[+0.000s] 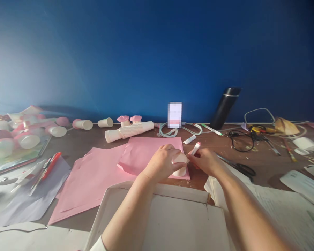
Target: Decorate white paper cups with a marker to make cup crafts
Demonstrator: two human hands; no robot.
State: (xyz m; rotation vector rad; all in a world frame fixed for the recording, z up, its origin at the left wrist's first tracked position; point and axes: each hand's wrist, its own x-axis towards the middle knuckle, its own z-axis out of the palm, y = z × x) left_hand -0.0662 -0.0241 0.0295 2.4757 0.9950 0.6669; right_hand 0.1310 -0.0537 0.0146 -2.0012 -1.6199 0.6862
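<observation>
My left hand (165, 159) is closed around a white paper cup (179, 171), which stands on the pink paper sheet (146, 153). In my right hand (207, 162) is a white marker (196, 147) with a pinkish end pointing up; its lower end is hidden behind the fingers, close to the cup. Just beyond lies a small white cap-like piece (189, 139). Behind my hands, a long stack of nested paper cups (132, 131) rests on its side. Two cups with pink tops (124, 120) stand behind that stack.
Many pink-and-white cups (28, 139) crowd the left. A red-handled cutter (51, 165) lies on grey paper. Scissors (240, 169), a black bottle (225, 108), coiled cables (169, 130) and a green pen (211, 129) occupy the right and back. A white box (183, 216) sits under my forearms.
</observation>
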